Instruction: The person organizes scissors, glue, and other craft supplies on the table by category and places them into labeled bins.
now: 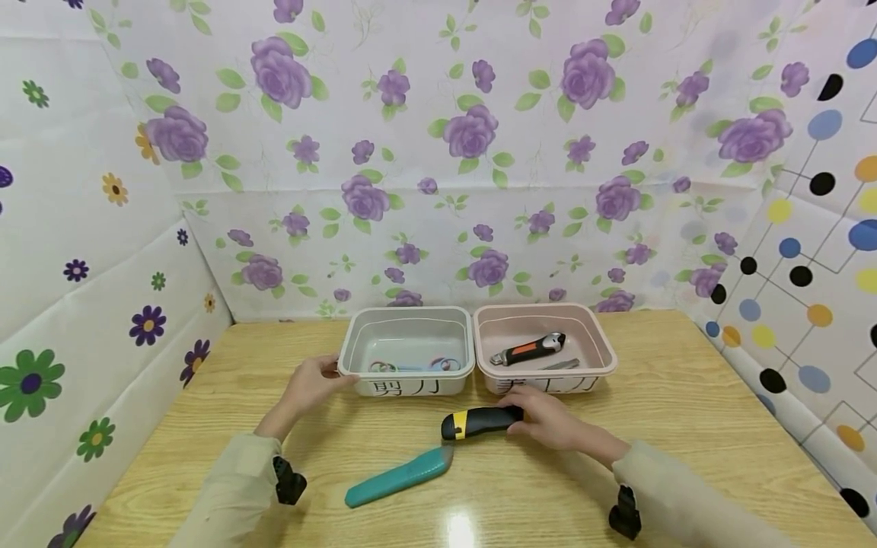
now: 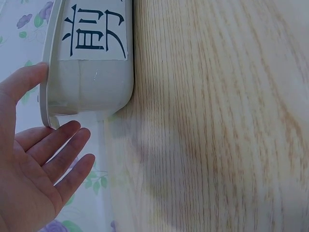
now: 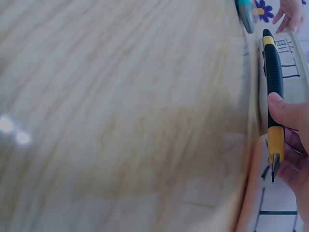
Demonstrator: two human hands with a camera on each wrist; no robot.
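My left hand (image 1: 311, 387) holds the front left corner of a grey plastic bin (image 1: 415, 313), thumb against the front rim and the other fingers by its side. Scissors (image 1: 411, 367) lie inside that bin. In my right hand (image 1: 546, 418) is a black and yellow utility knife (image 1: 479, 422), gripped at one end just in front of a pink bin (image 1: 544, 310). The right wrist view shows the thumb on the knife's handle (image 3: 274, 72) and a metal tip pointing away from the grip. A teal-handled utility knife (image 1: 397, 478) lies on the table below it.
Inside the pink bin lie a black and orange utility knife (image 1: 527, 349) and a grey metallic one (image 1: 563, 364). Both bins carry labels with black characters and stand side by side on the wooden table (image 1: 301, 487), near the flowered cloth (image 1: 425, 243) behind.
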